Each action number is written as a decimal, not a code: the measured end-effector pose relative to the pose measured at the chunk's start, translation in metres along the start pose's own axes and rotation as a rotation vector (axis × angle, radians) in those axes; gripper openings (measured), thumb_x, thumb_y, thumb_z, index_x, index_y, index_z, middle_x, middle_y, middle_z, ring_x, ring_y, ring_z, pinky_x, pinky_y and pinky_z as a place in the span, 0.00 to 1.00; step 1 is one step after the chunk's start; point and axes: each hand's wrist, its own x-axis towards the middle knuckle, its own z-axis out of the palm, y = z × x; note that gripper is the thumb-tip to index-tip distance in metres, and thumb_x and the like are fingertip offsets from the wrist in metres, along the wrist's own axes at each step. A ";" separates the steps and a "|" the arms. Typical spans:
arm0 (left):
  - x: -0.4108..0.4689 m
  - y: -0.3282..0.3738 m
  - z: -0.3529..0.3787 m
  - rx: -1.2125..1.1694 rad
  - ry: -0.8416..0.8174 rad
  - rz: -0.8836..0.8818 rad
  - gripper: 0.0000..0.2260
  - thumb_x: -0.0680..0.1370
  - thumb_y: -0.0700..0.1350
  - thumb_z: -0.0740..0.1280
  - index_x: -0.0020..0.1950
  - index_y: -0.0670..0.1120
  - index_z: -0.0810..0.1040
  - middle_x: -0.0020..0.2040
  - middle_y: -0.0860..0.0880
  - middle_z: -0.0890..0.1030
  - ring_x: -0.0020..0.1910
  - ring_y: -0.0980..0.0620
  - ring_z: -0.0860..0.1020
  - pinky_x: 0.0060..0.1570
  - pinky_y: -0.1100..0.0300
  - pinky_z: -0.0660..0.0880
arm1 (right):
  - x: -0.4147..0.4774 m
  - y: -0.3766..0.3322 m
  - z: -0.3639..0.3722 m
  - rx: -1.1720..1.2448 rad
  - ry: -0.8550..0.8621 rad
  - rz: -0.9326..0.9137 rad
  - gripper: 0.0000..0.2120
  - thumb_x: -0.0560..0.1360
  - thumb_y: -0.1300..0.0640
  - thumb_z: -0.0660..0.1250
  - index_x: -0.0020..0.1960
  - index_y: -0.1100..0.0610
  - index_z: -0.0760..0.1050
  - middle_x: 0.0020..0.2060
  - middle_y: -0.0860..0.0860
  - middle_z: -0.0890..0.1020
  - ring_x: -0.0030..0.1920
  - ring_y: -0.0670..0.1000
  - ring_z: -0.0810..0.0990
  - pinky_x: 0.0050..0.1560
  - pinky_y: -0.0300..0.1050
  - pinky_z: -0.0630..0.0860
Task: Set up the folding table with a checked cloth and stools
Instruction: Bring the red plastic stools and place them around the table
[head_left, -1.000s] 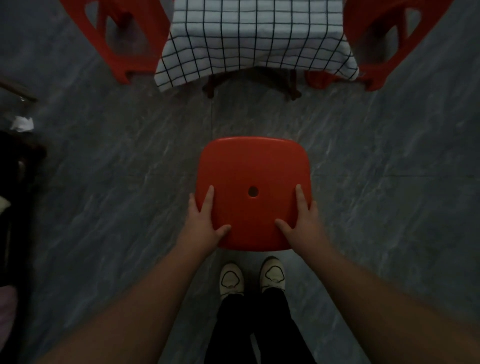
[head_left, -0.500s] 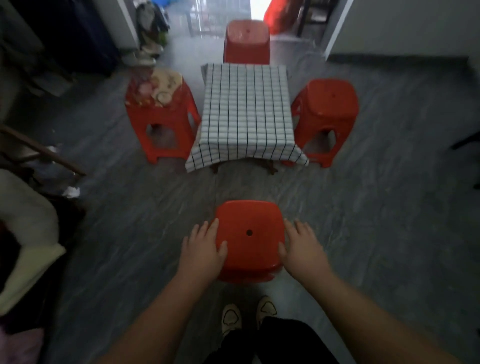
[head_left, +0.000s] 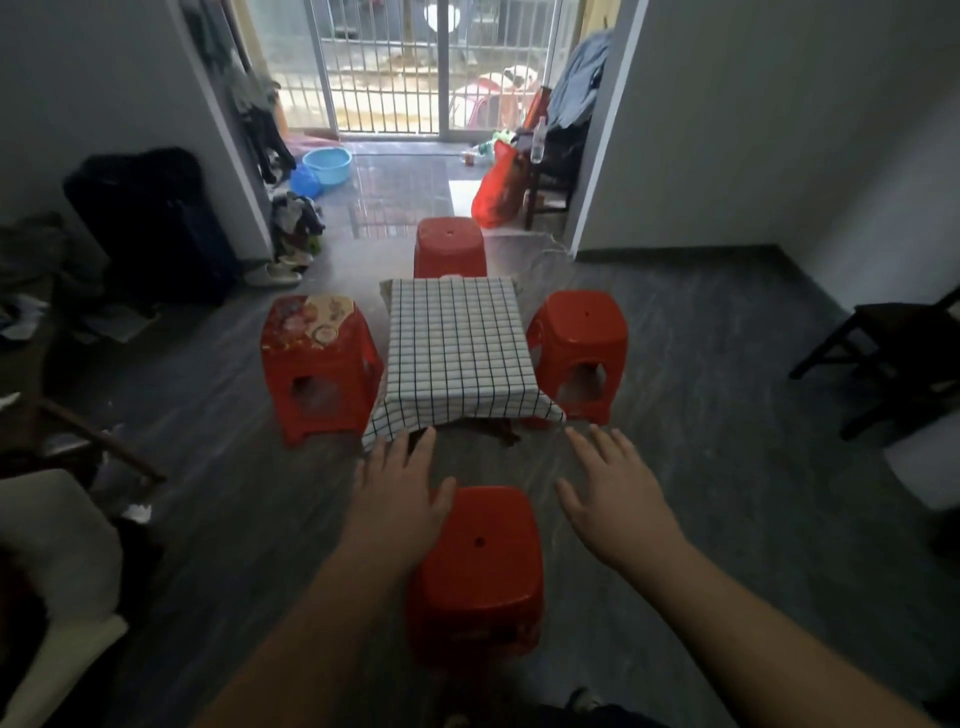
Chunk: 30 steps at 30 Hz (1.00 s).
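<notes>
Stool (head_left: 480, 566) of red plastic upright on the floor (head_left: 727, 467), just short of the desk (head_left: 508, 435) under its checked cloth (head_left: 457, 353), with a patterned-top stool (head_left: 317, 364) at left, a plain stool (head_left: 579, 348) at right and a far stool (head_left: 449, 252) behind. Left hand (head_left: 400, 493) and right hand (head_left: 613, 499) flat and splayed either side of the near seat, grip released on both (left thumb overlapping its corner).

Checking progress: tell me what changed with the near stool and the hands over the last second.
Both hands let go of the near stool: the left hand and right hand now hover open beside its seat. The stool stands where it was; the checked cloth and three other stools are unchanged.
</notes>
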 end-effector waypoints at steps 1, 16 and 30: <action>0.004 0.005 -0.004 -0.001 0.014 0.010 0.31 0.81 0.62 0.54 0.81 0.54 0.49 0.82 0.48 0.52 0.80 0.45 0.47 0.77 0.43 0.50 | 0.006 0.002 -0.009 0.004 0.021 0.008 0.32 0.79 0.41 0.58 0.79 0.49 0.56 0.78 0.53 0.61 0.79 0.56 0.54 0.77 0.56 0.57; 0.087 0.205 0.004 0.157 -0.043 0.231 0.30 0.82 0.62 0.52 0.81 0.54 0.49 0.81 0.47 0.53 0.80 0.43 0.48 0.77 0.42 0.50 | 0.037 0.155 -0.080 0.110 0.159 0.230 0.32 0.78 0.40 0.57 0.79 0.50 0.58 0.77 0.54 0.63 0.78 0.56 0.55 0.77 0.52 0.55; 0.190 0.558 0.058 0.072 -0.035 0.442 0.29 0.82 0.60 0.55 0.81 0.55 0.51 0.82 0.45 0.52 0.80 0.42 0.51 0.77 0.42 0.53 | 0.075 0.467 -0.202 0.112 0.250 0.361 0.33 0.78 0.38 0.52 0.80 0.48 0.54 0.78 0.53 0.60 0.78 0.55 0.53 0.78 0.51 0.53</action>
